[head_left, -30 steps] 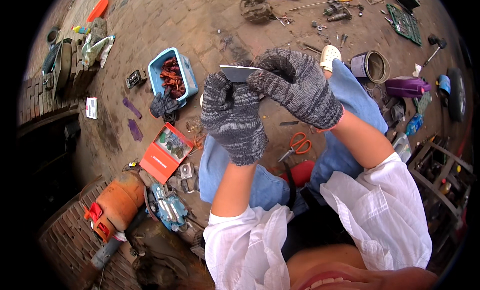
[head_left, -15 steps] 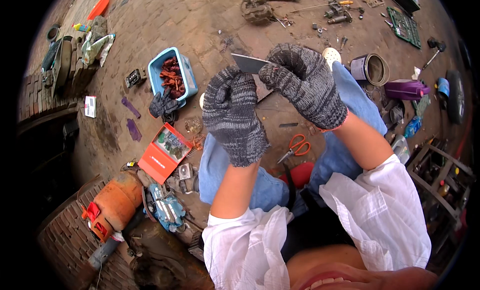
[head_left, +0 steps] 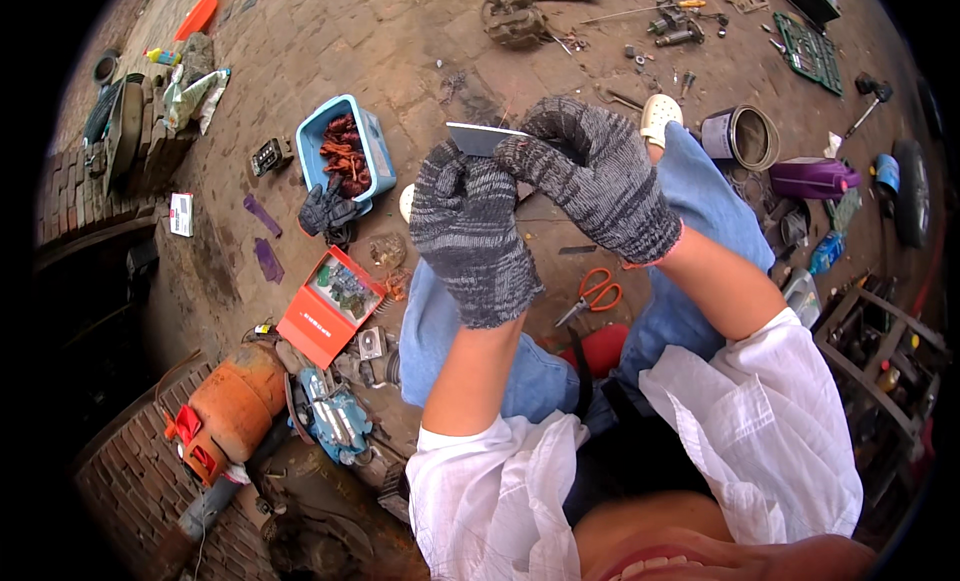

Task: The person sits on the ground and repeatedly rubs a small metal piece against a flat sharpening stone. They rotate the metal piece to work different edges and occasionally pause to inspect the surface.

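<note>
Both my hands wear grey-black knitted gloves and are raised in front of me, close together. Between them is a thin, flat grey plate [head_left: 476,142] with a pale upper edge. My right hand [head_left: 603,179] pinches the plate's right end, fingers curled. My left hand [head_left: 470,236] is closed just beneath the plate, its fingertips against the lower side; part of the plate is hidden there. Below the hands, orange-handled scissors [head_left: 598,293] lie on the ground between my knees, near a small dark strip [head_left: 577,250].
To the left stand a blue bin [head_left: 374,151] of reddish-brown coils and an open red box [head_left: 318,326] of small parts. An orange gas cylinder [head_left: 240,391] lies lower left. At right are a metal can [head_left: 716,141], a purple jug [head_left: 805,179] and a green tool case [head_left: 810,56].
The plate and my right hand have shifted left and slightly down. The plate's tilt is flatter now. My left hand has moved only a little.
</note>
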Action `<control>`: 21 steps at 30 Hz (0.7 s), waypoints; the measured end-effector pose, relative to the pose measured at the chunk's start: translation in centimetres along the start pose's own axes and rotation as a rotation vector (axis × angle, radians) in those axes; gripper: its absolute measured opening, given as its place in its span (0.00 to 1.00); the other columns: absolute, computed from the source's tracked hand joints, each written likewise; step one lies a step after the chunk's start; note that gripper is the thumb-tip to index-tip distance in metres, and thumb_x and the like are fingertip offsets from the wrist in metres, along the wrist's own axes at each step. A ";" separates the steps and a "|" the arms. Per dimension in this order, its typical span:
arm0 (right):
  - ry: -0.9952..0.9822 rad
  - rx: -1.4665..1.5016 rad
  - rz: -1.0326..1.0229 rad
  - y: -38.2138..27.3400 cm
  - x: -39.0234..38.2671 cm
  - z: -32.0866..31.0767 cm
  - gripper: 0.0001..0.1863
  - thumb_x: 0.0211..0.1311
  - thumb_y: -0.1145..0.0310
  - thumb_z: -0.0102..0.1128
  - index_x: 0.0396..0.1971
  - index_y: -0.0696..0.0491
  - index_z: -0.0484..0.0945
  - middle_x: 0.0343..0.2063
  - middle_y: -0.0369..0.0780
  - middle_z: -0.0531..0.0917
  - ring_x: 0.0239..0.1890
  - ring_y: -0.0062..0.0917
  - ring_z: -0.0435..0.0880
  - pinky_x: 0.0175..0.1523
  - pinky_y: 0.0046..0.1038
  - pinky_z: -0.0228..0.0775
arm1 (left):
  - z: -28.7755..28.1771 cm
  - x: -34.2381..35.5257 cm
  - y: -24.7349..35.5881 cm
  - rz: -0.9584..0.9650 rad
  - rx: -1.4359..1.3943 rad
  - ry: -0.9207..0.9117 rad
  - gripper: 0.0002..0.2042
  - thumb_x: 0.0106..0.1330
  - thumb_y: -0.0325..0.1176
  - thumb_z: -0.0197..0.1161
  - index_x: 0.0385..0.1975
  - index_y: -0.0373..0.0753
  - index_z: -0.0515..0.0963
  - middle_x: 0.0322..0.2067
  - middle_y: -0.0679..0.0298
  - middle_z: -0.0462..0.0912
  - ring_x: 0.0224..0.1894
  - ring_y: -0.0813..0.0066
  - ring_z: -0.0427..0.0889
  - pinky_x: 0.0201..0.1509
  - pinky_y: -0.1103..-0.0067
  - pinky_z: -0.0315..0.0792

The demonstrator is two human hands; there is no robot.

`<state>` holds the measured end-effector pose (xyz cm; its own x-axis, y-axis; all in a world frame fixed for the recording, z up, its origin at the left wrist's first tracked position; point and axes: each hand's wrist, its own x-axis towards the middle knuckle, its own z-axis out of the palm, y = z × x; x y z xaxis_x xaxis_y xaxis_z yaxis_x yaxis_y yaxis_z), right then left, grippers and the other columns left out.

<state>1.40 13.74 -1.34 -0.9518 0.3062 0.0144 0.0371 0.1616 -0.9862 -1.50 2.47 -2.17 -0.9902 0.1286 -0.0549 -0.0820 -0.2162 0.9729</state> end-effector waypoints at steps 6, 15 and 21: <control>0.217 -0.025 -0.076 0.4 1.2 -1.6 0.10 0.51 0.67 0.55 0.29 0.59 0.74 0.26 0.38 0.77 0.29 0.18 0.73 0.36 0.20 0.65 | 0.1 0.5 0.1 -0.072 0.066 0.050 0.06 0.53 0.23 0.56 0.31 0.32 0.73 0.25 0.66 0.75 0.25 0.84 0.71 0.28 0.88 0.67; -0.100 -0.738 -0.486 2.7 0.0 -1.3 0.14 0.48 0.67 0.52 0.37 0.55 0.72 0.34 0.41 0.74 0.37 0.31 0.73 0.41 0.27 0.64 | -0.3 1.1 -0.5 -0.017 0.048 0.014 0.06 0.54 0.24 0.55 0.31 0.32 0.74 0.24 0.66 0.75 0.24 0.84 0.71 0.26 0.88 0.66; -0.104 -0.838 -0.492 1.6 0.3 -0.6 0.19 0.41 0.66 0.55 0.38 0.52 0.72 0.32 0.39 0.75 0.35 0.30 0.73 0.38 0.28 0.65 | -0.1 1.4 -0.1 -0.245 -0.101 -0.009 0.05 0.52 0.26 0.53 0.28 0.34 0.72 0.16 0.69 0.67 0.15 0.83 0.63 0.16 0.87 0.56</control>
<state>1.35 14.66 -2.77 -0.9394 -0.0522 0.3387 -0.2060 0.8760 -0.4362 -2.91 2.58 -2.40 -0.9383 0.1977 -0.2839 -0.3308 -0.2730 0.9033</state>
